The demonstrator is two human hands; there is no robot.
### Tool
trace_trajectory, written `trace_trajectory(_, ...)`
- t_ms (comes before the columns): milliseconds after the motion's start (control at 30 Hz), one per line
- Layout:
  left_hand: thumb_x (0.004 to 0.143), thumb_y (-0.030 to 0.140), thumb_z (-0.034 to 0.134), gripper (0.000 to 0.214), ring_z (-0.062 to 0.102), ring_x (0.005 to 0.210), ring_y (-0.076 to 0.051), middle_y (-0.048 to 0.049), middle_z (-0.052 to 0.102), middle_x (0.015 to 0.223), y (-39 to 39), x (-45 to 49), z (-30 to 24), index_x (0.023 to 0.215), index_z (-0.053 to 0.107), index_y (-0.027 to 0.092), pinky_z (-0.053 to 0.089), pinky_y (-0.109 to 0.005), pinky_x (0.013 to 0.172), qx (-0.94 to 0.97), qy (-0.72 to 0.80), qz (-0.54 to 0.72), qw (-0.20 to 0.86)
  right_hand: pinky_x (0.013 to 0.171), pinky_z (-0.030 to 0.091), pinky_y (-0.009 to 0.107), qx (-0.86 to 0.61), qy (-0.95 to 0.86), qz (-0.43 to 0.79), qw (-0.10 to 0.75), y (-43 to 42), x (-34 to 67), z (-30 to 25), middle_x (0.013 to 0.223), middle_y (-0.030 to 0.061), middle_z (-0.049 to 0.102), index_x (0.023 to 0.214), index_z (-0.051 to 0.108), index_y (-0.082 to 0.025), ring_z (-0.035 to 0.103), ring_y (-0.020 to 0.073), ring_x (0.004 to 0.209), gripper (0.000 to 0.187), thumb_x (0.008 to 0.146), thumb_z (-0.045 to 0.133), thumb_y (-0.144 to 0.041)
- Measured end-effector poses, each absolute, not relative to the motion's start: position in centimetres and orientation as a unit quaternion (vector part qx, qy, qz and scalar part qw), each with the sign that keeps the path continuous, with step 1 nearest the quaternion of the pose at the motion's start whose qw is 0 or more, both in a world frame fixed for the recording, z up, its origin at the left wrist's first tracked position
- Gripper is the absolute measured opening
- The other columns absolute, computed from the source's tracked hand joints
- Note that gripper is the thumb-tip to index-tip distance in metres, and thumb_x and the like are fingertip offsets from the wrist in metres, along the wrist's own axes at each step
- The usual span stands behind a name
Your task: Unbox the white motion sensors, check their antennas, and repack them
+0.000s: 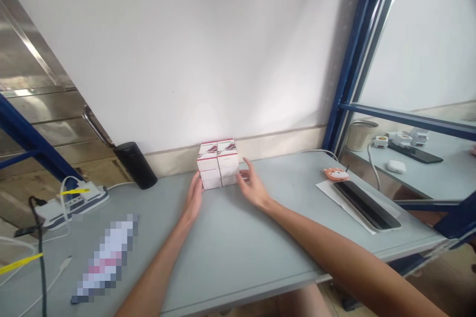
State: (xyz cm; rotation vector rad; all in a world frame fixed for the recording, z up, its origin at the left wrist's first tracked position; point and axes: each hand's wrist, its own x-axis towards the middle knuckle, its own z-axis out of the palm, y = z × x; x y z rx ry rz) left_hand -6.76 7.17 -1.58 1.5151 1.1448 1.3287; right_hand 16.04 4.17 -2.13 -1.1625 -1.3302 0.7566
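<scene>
A block of small white boxes with red markings stands on the grey table against the wall, stacked two wide and two high. My left hand is at the block's left side, its fingers against the lower box. On the right, my right hand has its fingers spread, with the tips at or very near the block's right side. Neither hand visibly grips the boxes.
A black cylinder stands left of the boxes, near a white power strip with cables. A pixelated item lies front left. At right, a black phone rests on white paper. A blue metal shelf frame borders the table.
</scene>
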Motion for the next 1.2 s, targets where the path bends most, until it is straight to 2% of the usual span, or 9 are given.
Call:
trace_trajectory(100,0.100,0.069,0.050,0.077,0.040,0.158,-0.035,-0.0080,0.036,0.174,6.3,-6.1,-0.9,0.165,0.036,0.032,0.035,-0.054,0.128,0.576,0.455,0.498,0.462,0.105,0.054,0.049,-0.508,-0.509,0.318,0.618,4.1,15.9,-1.6,0.133,0.0127,0.069,0.147,0.056,-0.026,0.069,0.0284,0.118,0.055,0.098,0.059,-0.052)
trace_trajectory(233,0.099,0.066,0.055,0.079,0.050,0.152,-0.033,-0.0086,0.039,0.173,5.0,-3.8,0.1,0.167,0.032,0.034,0.036,-0.052,0.127,0.572,0.431,0.454,0.530,0.114,0.049,0.043,-0.512,-0.424,0.284,0.691,4.4,16.2,-0.5,0.156,0.0130,0.052,0.151,0.045,-0.026,0.057,0.0251,0.139,0.057,0.103,0.047,-0.056)
trace_trajectory(367,0.103,0.059,0.055,0.078,0.061,0.141,-0.024,-0.0029,0.042,0.172,4.5,0.4,1.1,0.169,0.016,0.045,0.035,-0.048,0.128,0.523,0.331,0.429,0.658,0.114,0.046,0.043,-0.531,-0.306,0.239,0.753,5.5,18.3,0.7,0.147,0.0136,0.058,0.142,0.047,-0.024,0.057,0.0250,0.137,0.049,0.104,0.037,-0.054)
trace_trajectory(500,0.104,0.046,0.054,0.082,0.057,0.143,-0.018,0.0044,0.034,0.175,5.0,6.0,1.7,0.168,0.003,0.051,0.035,-0.045,0.129,0.497,0.308,0.407,0.702,0.112,0.046,0.044,-0.568,-0.181,0.169,0.785,7.2,22.6,1.1,0.135,0.0153,0.062,0.129,0.050,-0.021,0.060,0.0265,0.128,0.040,0.099,0.033,-0.042)
trace_trajectory(633,0.100,0.041,0.059,0.085,0.051,0.149,-0.022,0.0044,0.032,0.176,5.8,10.8,1.4,0.169,0.010,0.048,0.033,-0.047,0.129,0.522,0.289,0.337,0.728,0.110,0.046,0.044,-0.595,-0.108,0.100,0.791,8.6,27.3,1.3,0.129,0.0152,0.063,0.126,0.050,-0.021,0.061,0.0276,0.123,0.038,0.096,0.031,-0.038)
trace_trajectory(833,0.087,0.025,0.069,0.099,0.030,0.163,-0.024,0.0071,0.019,0.179,7.2,15.8,0.7,0.169,0.018,0.047,0.016,-0.048,0.134,0.562,0.279,0.280,0.727,0.105,0.047,0.047,-0.636,-0.079,0.038,0.766,9.3,32.7,0.8,0.131,0.0183,0.063,0.130,0.051,-0.021,0.063,0.0308,0.123,0.042,0.097,0.026,-0.031)
trace_trajectory(1000,0.078,0.014,0.072,0.099,0.040,0.159,-0.028,-0.0037,0.037,0.173,8.6,16.7,0.5,0.167,0.034,0.036,0.029,-0.048,0.131,0.586,0.286,0.272,0.708,0.104,0.045,0.054,-0.667,-0.094,0.013,0.739,10.0,35.0,-0.5,0.135,0.0224,0.063,0.140,0.049,-0.018,0.060,0.0365,0.128,0.051,0.099,0.020,-0.028)
trace_trajectory(1100,0.080,0.018,0.069,0.085,0.045,0.155,-0.030,-0.0059,0.040,0.172,9.3,16.3,0.1,0.161,0.047,0.032,0.035,-0.049,0.128,0.583,0.293,0.293,0.699,0.105,0.044,0.056,-0.676,-0.119,0.006,0.727,10.4,35.2,-1.3,0.133,0.0224,0.064,0.140,0.051,-0.019,0.059,0.0376,0.130,0.052,0.102,0.018,-0.032)
trace_trajectory(1200,0.087,0.027,0.062,0.078,0.060,0.141,-0.030,-0.0091,0.045,0.169,10.1,16.0,-0.3,0.162,0.044,0.028,0.044,-0.052,0.122,0.569,0.303,0.326,0.691,0.107,0.042,0.058,-0.683,-0.144,-0.001,0.716,10.6,34.8,-1.9,0.137,0.0240,0.061,0.139,0.052,-0.020,0.055,0.0388,0.135,0.051,0.103,0.019,-0.034)
